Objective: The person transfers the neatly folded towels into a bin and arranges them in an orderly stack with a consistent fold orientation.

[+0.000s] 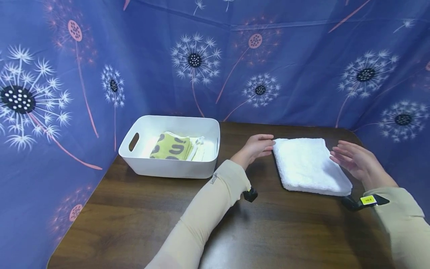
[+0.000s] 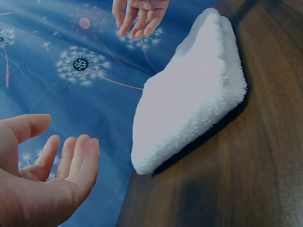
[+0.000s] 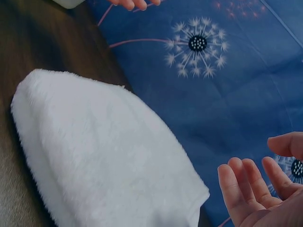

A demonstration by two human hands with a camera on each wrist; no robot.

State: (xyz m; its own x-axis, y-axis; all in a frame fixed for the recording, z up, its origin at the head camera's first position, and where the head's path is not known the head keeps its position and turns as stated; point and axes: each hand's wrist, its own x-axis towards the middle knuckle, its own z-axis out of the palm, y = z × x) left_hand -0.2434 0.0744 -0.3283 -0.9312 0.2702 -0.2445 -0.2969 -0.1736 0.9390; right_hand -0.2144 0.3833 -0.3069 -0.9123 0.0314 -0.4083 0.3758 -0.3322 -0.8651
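Note:
A thick folded white towel [image 1: 307, 164] with a fluffy surface lies flat on the right part of the table, a dark edge showing along its left side. My left hand [image 1: 256, 149] is at the towel's far left corner, its fingertips right by the edge in the head view. Over the opposite side hovers my right hand [image 1: 364, 162], fingers loosely bent and palm turned inward. In the left wrist view the left hand [image 2: 57, 175] shows spread from its thumb, holding nothing. Likewise, the right wrist view has the right hand [image 3: 265, 194] beside the towel [image 3: 104, 151], with nothing in it.
To the left stands a white plastic bin [image 1: 171, 168] with an oval handle hole. Inside lie a folded yellow-green cloth [image 1: 171, 147] with grey markings and some pale cloth. A blue dandelion-print curtain [image 1: 147, 82] hangs behind and beside the brown wooden table [image 1: 134, 216].

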